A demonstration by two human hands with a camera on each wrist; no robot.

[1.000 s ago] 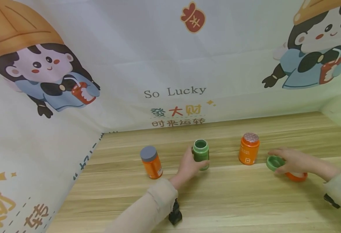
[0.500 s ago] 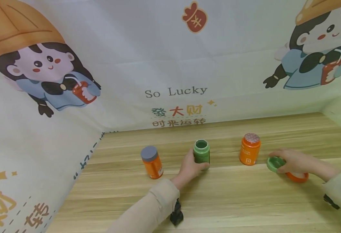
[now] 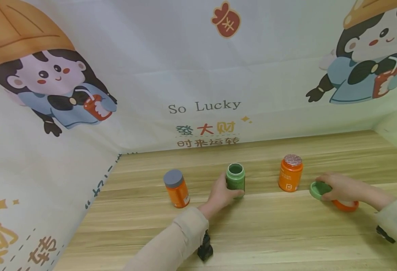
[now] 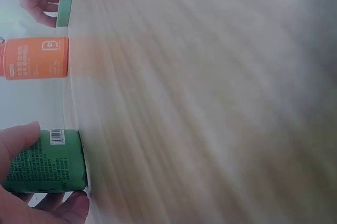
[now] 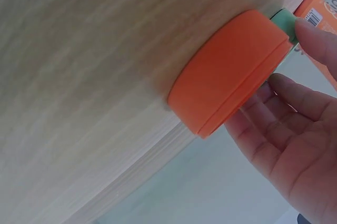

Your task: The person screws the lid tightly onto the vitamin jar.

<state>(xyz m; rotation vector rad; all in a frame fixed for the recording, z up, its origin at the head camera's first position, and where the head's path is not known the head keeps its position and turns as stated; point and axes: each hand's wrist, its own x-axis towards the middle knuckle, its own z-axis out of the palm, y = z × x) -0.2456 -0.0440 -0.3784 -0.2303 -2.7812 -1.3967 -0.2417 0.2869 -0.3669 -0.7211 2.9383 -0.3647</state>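
Observation:
My left hand (image 3: 220, 194) grips an uncapped green bottle (image 3: 236, 178) that stands upright on the table, thumb on its near side and fingers behind. In the left wrist view, the same green bottle (image 4: 45, 161) shows fine print and a barcode. Farther right, my right hand (image 3: 342, 187) pinches a green lid (image 3: 317, 191) by its rim; the lid lies on the table with its hollow side up. Just beside that lid lies an orange lid (image 3: 347, 206), also hollow side up and partly covered by my right hand. The right wrist view shows the orange lid (image 5: 231, 71) in front of the fingers.
An orange bottle (image 3: 290, 177) with a printed seal across its mouth stands between the hands. Left of my left hand is another orange bottle (image 3: 177, 192) with a grey lid. Printed cloth walls (image 3: 151, 82) rise behind and beside the wooden table (image 3: 269, 233).
My left thumb sits slightly lower on the green bottle than a second ago. My right hand stays at the green lid, and the other bottles have not moved.

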